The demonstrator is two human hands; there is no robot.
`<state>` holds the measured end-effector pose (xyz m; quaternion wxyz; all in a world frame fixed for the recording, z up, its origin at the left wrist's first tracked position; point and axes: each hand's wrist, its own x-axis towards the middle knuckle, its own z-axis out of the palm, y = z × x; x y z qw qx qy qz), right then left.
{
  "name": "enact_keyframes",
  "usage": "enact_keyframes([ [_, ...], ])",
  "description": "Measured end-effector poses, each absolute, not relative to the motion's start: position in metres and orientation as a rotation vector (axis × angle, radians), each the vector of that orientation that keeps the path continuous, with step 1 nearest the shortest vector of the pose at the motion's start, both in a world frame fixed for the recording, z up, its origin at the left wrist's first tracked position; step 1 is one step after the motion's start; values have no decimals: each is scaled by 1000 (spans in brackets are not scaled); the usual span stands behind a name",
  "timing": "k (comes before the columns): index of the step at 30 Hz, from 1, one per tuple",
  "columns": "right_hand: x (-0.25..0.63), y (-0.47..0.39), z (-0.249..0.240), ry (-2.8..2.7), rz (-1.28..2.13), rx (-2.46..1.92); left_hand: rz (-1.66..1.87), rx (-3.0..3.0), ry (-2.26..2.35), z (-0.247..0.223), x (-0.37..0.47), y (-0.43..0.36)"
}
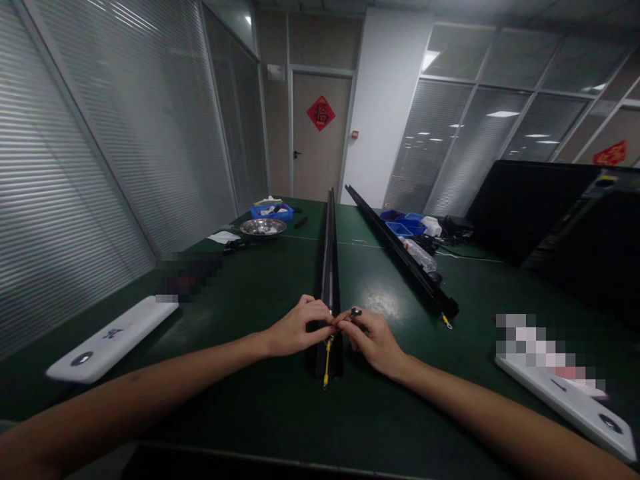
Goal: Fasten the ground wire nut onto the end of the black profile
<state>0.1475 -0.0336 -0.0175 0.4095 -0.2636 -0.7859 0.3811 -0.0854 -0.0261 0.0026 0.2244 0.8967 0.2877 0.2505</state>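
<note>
A long black channel-shaped rail [329,267] lies lengthwise on the green table, its near end between my hands. My left hand [300,327] is closed in a pinch over the rail, thumb and forefinger together. My right hand [373,337] meets it from the other side, also pinching. Whatever sits between the fingertips is too small and covered to make out. A small shiny metal piece [355,312] shows at my right fingers; I cannot tell its kind. Just below the fingertips, a short yellow wire [327,363] with a ring terminal hangs toward the near end.
A second black rail [400,250] lies to the right, with a yellow ring-terminal lead [445,321]. White devices rest at left [113,340] and right [565,407]. Farther back are a metal bowl [263,228], a blue tray [271,213], blue bins [400,229] and large black panels [540,207].
</note>
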Motion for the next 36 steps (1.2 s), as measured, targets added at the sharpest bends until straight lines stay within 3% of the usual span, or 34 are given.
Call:
enact_keyframes([
  [36,146,-31,-18,-1973,980,-662,683,2472,803,3,-85,-26],
])
